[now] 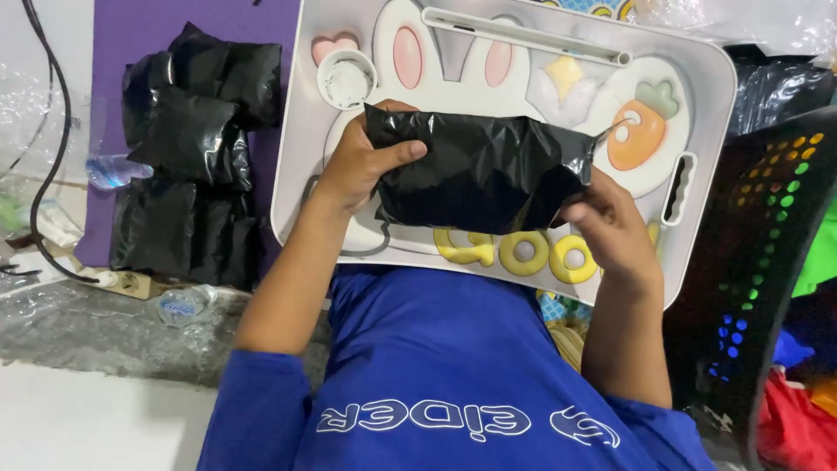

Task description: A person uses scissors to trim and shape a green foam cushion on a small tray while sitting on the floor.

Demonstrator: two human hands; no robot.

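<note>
A black plastic packet (pixel 479 170) is held flat above a white lap tray (pixel 706 96) decorated with a rabbit and a carrot. My left hand (pixel 362 161) grips the packet's left end, thumb on top. My right hand (pixel 610 231) pinches its right end near the folded corner. Both forearms reach up from my blue shirt at the bottom of the view.
A pile of several similar black packets (pixel 196 148) lies on a purple mat (pixel 118 52) to the left. A black perforated basket (pixel 767 262) with colourful items stands at the right. A black cable (pixel 44 187) and clear plastic wrap (pixel 105 327) lie on the floor at left.
</note>
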